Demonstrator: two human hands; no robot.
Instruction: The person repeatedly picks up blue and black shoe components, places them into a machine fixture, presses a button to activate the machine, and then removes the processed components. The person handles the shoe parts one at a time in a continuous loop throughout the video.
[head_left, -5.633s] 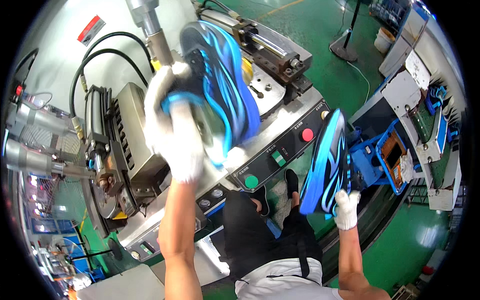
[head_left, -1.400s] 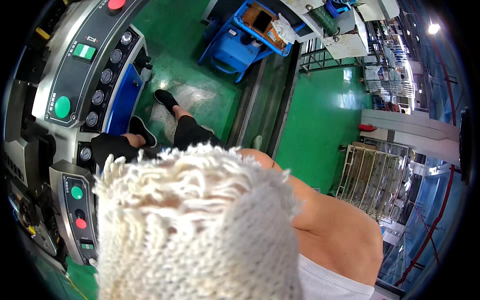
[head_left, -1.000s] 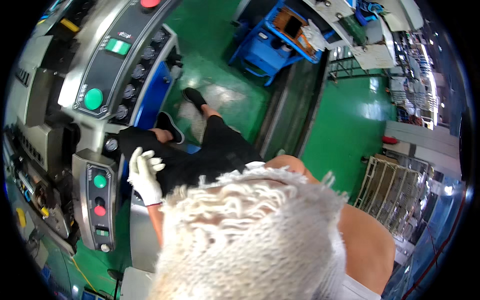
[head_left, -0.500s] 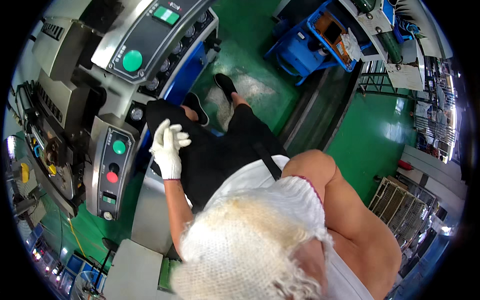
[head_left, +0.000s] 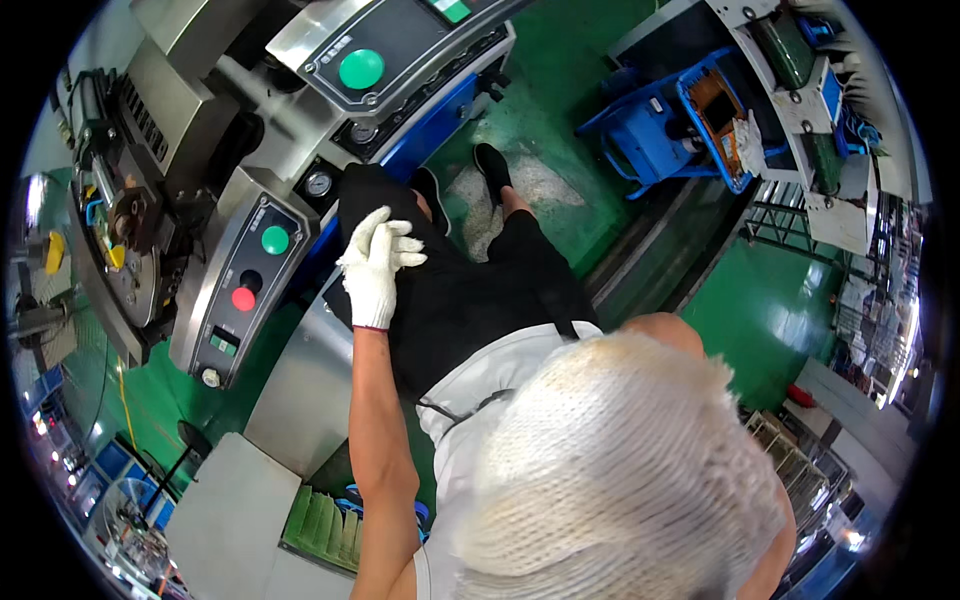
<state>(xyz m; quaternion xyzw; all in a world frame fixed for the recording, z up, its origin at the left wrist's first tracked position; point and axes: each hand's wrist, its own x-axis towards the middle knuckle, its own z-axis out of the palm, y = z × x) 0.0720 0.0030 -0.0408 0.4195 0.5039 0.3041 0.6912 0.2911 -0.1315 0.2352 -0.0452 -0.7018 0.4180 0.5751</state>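
Note:
My left hand (head_left: 372, 268), in a white knit glove with a dark red cuff edge, is over the thigh of my black shorts (head_left: 455, 305). Its fingers are slightly bent and apart, with nothing between them. Close to the camera, my right hand (head_left: 610, 470) fills the lower middle as a large white knit glove. The fingers of that hand cannot be made out, nor whether they hold anything. Left of my left hand stands a machine's control panel (head_left: 245, 275) with a green button (head_left: 275, 239) and a red knob (head_left: 244, 297).
Another machine panel (head_left: 390, 60) with a big green button juts in above. A blue plastic stool (head_left: 650, 140) and a blue-rimmed tray (head_left: 735, 165) stand at upper right. A metal cabinet top (head_left: 235, 510) and a green slotted rack (head_left: 325, 525) lie at lower left. Wire cages (head_left: 800, 460) stand at right.
The whole view has shifted, so the machine sits farther right. My right glove has moved right and covers more of its arm. My left hand stays over the thigh, fingers still apart.

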